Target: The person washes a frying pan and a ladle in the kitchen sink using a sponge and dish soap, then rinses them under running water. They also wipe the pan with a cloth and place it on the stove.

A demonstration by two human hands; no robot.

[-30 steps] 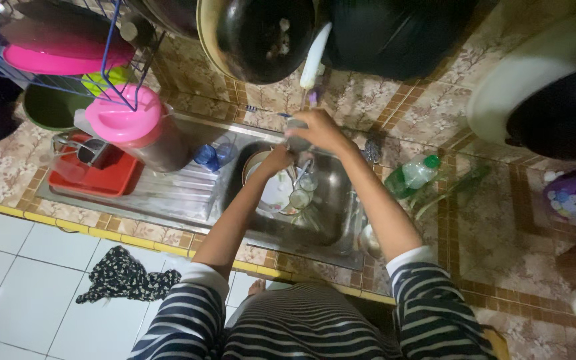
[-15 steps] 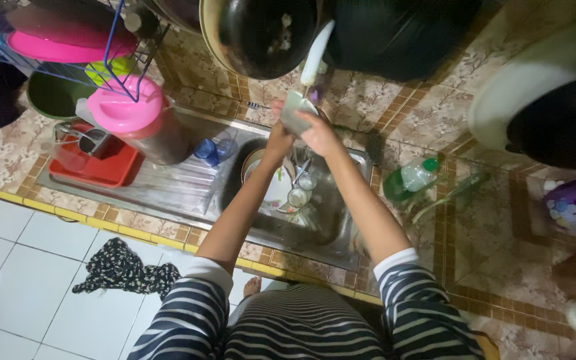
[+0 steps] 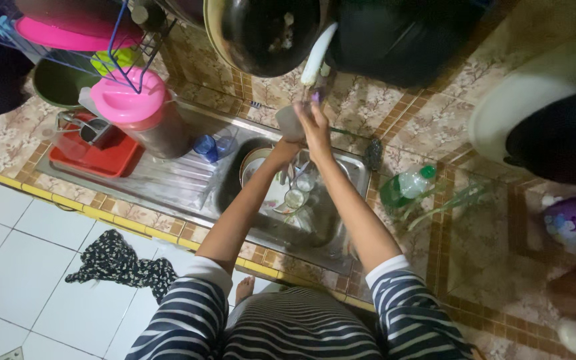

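My left hand [image 3: 287, 141] and right hand [image 3: 316, 122] both clasp a grey cup [image 3: 289, 123] under the white tap [image 3: 317, 55], above the sink [image 3: 351, 167].

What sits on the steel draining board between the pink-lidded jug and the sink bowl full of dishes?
In the head view, two small blue glasses stand there, between the pink-lidded jug and the steel sink bowl.
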